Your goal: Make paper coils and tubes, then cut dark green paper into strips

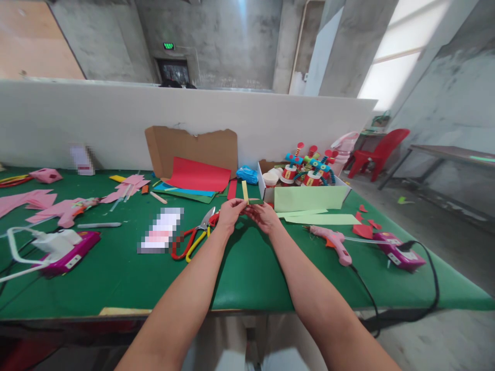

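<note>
My left hand [231,212] and my right hand [263,215] meet above the green table [247,268], fingers pinched together. Between them they hold a narrow dark green paper strip [255,202], and a thin pale yellow strip [245,191] stands up from my left fingers. Red and yellow handled scissors [195,236] lie just left of my left hand. A pink glue gun [333,241] lies to the right of my right hand.
A white box [266,191] holds paper-cup robot figures [309,167] behind light green sheets [309,198]. Red paper [199,175] leans on cardboard [193,147]. Pink paper cutouts [46,206] and a magenta power strip [71,252] lie left; another strip [398,250] lies right, near a red chair [381,149].
</note>
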A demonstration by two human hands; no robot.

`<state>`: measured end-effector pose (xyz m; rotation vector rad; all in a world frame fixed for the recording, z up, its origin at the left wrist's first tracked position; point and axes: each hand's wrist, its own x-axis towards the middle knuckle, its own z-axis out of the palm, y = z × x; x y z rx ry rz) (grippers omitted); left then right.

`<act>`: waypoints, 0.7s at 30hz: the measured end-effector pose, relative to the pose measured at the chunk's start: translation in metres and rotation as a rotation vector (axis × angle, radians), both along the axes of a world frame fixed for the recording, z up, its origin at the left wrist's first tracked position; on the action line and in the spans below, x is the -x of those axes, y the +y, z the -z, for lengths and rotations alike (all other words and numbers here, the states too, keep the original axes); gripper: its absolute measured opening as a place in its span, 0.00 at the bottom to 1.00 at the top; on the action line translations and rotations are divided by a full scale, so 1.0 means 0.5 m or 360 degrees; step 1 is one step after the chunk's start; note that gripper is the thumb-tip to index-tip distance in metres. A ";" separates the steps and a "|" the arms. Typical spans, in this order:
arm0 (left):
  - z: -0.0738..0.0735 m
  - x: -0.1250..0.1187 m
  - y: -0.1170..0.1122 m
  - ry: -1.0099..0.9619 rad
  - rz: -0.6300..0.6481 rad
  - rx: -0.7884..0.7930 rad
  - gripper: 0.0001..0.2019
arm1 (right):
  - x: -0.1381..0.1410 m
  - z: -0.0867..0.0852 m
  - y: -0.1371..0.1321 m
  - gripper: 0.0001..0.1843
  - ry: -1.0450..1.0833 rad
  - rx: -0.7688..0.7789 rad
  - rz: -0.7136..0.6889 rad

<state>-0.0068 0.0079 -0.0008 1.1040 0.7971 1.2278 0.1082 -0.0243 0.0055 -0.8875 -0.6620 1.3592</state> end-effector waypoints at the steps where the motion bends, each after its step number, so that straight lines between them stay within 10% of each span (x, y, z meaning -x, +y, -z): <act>1: 0.000 0.000 0.000 -0.0001 -0.0004 -0.0002 0.20 | 0.000 0.000 0.000 0.10 -0.0014 -0.0002 -0.0003; 21: 0.006 0.000 0.005 -0.0008 -0.0076 0.0004 0.12 | 0.004 0.003 0.003 0.13 -0.0265 -0.0078 0.0218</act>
